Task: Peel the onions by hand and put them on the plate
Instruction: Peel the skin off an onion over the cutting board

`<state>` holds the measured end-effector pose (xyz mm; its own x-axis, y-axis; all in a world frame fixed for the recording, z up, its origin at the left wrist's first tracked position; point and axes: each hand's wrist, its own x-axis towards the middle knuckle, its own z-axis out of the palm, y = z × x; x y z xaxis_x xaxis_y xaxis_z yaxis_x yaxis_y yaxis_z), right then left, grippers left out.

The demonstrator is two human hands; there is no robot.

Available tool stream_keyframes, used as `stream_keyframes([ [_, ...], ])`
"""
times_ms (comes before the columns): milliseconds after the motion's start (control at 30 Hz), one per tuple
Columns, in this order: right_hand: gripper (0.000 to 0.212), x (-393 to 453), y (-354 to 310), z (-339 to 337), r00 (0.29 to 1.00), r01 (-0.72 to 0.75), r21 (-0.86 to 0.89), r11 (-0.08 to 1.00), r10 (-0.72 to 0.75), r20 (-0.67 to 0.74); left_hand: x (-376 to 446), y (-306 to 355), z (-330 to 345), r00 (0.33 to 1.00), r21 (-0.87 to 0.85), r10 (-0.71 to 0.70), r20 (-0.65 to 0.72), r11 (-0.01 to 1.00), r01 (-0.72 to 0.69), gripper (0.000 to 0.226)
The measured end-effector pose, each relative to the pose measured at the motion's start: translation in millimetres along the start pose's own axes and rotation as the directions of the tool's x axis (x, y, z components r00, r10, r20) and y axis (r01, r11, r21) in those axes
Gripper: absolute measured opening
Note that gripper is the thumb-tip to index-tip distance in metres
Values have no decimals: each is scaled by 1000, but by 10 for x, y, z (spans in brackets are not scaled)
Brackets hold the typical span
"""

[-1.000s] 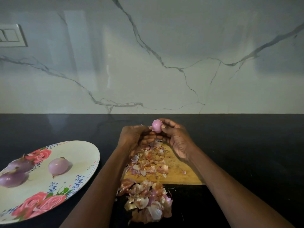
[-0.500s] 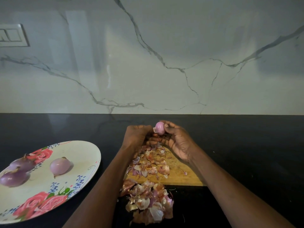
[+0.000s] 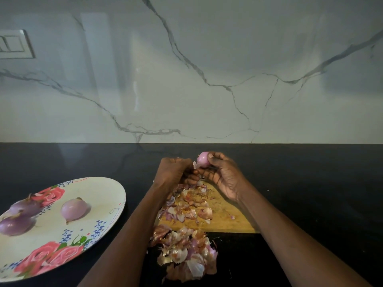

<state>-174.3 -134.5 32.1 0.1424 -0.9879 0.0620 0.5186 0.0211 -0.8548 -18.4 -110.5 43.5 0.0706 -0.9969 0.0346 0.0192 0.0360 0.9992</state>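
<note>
Right hand [image 3: 224, 175] pinches the onion [image 3: 203, 159] at its fingertips, above the far end of the board [image 3: 228, 219]. Left hand [image 3: 174, 172] is just left of it, curled, probably pinching the loose skin flap — partly hidden. Plate [image 3: 107, 195] lies well left, nearer the left hand.

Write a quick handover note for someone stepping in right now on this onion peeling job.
Right hand grips a small onion above the far end of the cutting board.
Left hand pinches a strip of loose skin at the onion's lower side.
Done: three peeled onions on the floral plate at left.
Peelings are piled on the board and on the counter in front of it.
Left: finish stripping this onion, then set it on the plate.
</note>
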Motion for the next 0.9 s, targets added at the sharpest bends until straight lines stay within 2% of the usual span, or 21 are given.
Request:
stream_keyframes([
  [267, 9, 47, 61, -50, 1000, -4, -26, 1000, 4, -27, -29, -17, -9, 995, 3, -27, -100, 1000, 27, 23],
  [467, 15, 41, 61, -60, 1000, 5, -50, 999, -6, -16, 8, -49, -40, 985, -34, 20, -173, 999, -26, 17],
  [600, 25, 35, 55, -61, 999, 4, -3, 1000, -4, -36, 23, -88, -65, 977, -23, 31, -212, 999, -37, 16],
  [733, 15, 36, 13, -42, 999, -5, 78, 997, 8, -39, 48, -54, -56, 964, -33, 57, -259, 997, -68, 16],
  [900, 15, 33, 53, -52, 995, -8, 49, 999, 13, -96, 34, -91, -62, 963, -44, 59, -263, 996, -73, 17],
])
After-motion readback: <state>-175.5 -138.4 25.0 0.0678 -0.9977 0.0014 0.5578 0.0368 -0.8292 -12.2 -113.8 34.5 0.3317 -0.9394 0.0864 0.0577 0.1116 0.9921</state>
